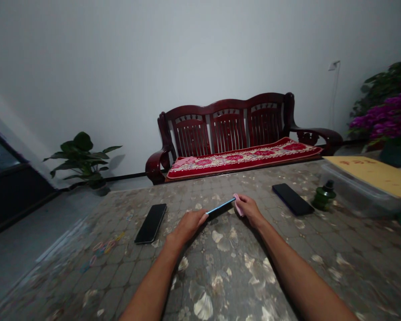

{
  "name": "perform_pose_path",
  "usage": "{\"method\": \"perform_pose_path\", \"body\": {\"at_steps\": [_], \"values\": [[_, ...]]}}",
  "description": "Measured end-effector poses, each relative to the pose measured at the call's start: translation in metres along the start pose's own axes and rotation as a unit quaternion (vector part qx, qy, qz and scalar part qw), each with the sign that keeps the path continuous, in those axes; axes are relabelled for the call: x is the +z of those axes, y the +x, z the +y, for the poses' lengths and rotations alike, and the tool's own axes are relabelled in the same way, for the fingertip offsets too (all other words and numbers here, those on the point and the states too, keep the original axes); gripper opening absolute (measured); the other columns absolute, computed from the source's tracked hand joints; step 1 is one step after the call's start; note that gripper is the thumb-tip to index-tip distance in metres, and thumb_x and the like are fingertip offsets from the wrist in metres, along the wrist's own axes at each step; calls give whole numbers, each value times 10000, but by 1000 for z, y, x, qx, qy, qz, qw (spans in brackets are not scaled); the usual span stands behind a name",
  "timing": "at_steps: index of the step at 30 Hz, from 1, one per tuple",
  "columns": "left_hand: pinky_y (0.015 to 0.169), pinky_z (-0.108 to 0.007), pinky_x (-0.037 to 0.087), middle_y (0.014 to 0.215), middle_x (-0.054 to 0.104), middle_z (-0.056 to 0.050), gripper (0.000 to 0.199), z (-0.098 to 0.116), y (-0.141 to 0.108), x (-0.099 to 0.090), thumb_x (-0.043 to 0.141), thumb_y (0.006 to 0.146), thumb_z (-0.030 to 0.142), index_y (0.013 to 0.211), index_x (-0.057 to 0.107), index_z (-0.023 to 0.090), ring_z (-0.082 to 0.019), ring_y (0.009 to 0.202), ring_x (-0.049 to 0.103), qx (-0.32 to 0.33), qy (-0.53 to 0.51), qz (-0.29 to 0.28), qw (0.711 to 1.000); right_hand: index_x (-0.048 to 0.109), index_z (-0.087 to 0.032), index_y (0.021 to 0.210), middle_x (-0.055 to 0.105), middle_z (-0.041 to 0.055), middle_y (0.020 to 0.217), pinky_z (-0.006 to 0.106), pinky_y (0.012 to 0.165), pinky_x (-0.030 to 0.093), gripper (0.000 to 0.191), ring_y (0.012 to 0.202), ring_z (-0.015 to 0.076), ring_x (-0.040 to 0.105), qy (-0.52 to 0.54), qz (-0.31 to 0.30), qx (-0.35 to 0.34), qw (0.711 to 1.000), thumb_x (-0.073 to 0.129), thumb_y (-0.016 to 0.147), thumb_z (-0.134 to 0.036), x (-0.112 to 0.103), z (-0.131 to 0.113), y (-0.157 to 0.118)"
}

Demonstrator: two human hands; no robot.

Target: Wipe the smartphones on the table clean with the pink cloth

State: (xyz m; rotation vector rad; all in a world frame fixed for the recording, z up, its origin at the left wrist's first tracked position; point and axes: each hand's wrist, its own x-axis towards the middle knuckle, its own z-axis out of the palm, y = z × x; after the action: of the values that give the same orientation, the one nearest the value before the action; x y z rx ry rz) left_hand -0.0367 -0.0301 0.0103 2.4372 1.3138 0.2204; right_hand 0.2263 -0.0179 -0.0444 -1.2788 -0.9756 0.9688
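Observation:
Between my two hands a thin phone (220,207) is held just above the table, seen almost edge-on, with a light blue rim. My left hand (190,221) grips its left end. At the right end, my right hand (249,208) is closed on a pink cloth (238,206) that is pressed against the phone's edge. Left of my hands lies a black phone (151,223) with its dark face up. Another dark phone (292,199) lies to the right, beside a small green bottle (324,195) with a black cap.
The table (217,276) has a grey floral cover. Several coloured rubber bands (103,246) lie at left. A clear plastic box (350,194) with a yellow sheet (377,174) on top stands at right. Beyond is a wooden bench (227,127); a potted plant (83,158) stands back left.

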Motion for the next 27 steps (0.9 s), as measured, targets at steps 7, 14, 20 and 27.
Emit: {"method": "perform_pose_path", "body": {"at_steps": [7,14,20,27], "values": [[870,-311,486,1105,763,-85,401,5,0,7,404,1036,428,1292,664,260,-270,1012,698,9,18,-1,1000,771,-133,860,630,-2,616,250,501,319,451,532,141,480,37,0,39,999,637,513,-388,-1,-3,-4],[1014,-407,454,1241,718,-128,473,-5,3,23,476,1001,455,1387,620,223,-316,1131,631,45,-34,47,997,770,-154,865,702,24,707,270,553,395,434,613,184,567,64,11,6,998,667,549,-434,3,-8,-12],[1134,-464,371,1433,605,-147,562,-12,6,31,493,986,476,1476,522,203,-312,1273,545,69,-95,56,991,776,-169,854,751,57,817,295,676,474,410,762,230,644,70,9,-52,996,724,591,-479,12,-20,-18],[1163,-501,343,1480,547,-169,706,-12,14,43,596,922,485,1542,428,192,-329,1341,502,81,-196,74,975,771,-165,866,721,42,786,281,637,450,397,719,204,612,91,-11,-74,993,740,652,-498,24,-32,-32]]}}
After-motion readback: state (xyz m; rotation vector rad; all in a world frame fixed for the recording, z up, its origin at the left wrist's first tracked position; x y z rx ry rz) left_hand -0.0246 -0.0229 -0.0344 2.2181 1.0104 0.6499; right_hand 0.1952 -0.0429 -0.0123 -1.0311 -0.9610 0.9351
